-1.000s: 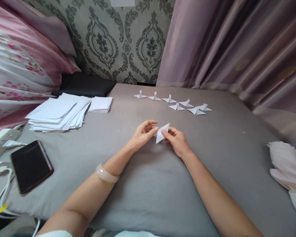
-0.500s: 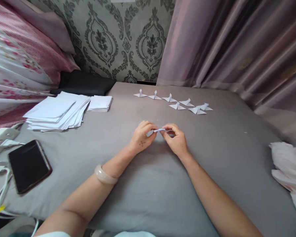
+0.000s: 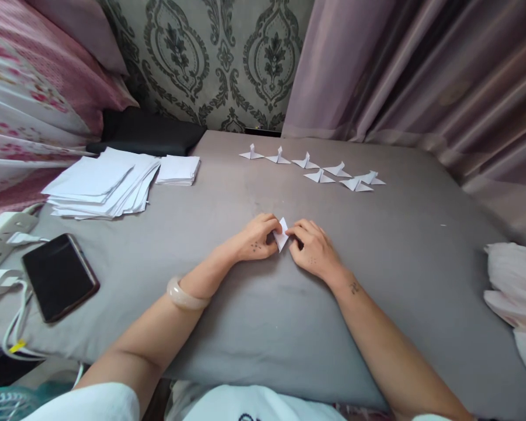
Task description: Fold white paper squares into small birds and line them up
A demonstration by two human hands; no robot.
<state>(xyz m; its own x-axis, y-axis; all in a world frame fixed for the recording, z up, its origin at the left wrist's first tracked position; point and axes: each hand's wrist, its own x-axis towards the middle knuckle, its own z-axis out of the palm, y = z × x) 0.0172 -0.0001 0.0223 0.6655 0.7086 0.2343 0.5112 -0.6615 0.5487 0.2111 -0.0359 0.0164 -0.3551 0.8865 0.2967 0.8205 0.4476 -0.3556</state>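
Head view — fingers [image 3: 270, 222] on folded paper [image 3: 281, 240], origami birds [image 3: 319, 177] beyond, phone [image 3: 60, 278] left.

Left hand [image 3: 255, 236]'s got little dark dots [image 3: 255, 246], chunky pale bangle [image 3: 186, 294] up that arm [image 3: 151, 334], light tee [image 3: 263, 403], squiggle [image 3: 354, 287] on right wrist [image 3: 342, 279].

We have open room on the cloth [image 3: 421, 263] right of our right hand [image 3: 313, 248], as far as the bundle [image 3: 508, 280]. Ahead, we can pass until the birds [image 3: 319, 176]; leftward, the paper [image 3: 99, 184] and phone [image 3: 61, 278] obstruct us.
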